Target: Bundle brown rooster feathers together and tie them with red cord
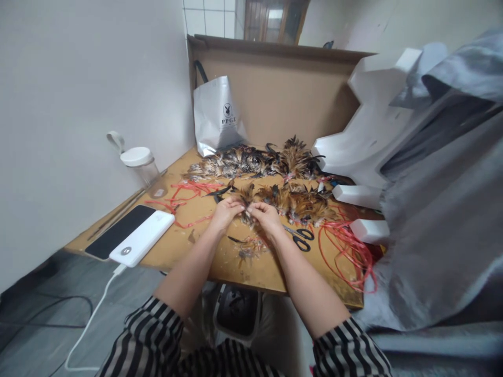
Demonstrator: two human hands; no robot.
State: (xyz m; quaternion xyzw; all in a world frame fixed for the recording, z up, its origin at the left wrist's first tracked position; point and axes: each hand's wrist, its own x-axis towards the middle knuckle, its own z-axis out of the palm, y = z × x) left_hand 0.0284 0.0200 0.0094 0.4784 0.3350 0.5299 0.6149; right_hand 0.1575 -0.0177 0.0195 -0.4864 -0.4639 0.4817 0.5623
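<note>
Both hands meet over the middle of the wooden table. My left hand pinches the base of a small bunch of brown feathers, and my right hand grips the same bunch from the other side, its fingers closed. The feather tips point away from me. Just beyond and to the right lies a row of golden-brown feather bunches. Black-handled scissors rest beside my right wrist. Loose feather scraps lie on the table below my hands.
Darker feathers are heaped along the back near a silver bag. Red plastic string lies left and in a tangle right. A phone, white power bank and lidded jar are left; white foam stands right.
</note>
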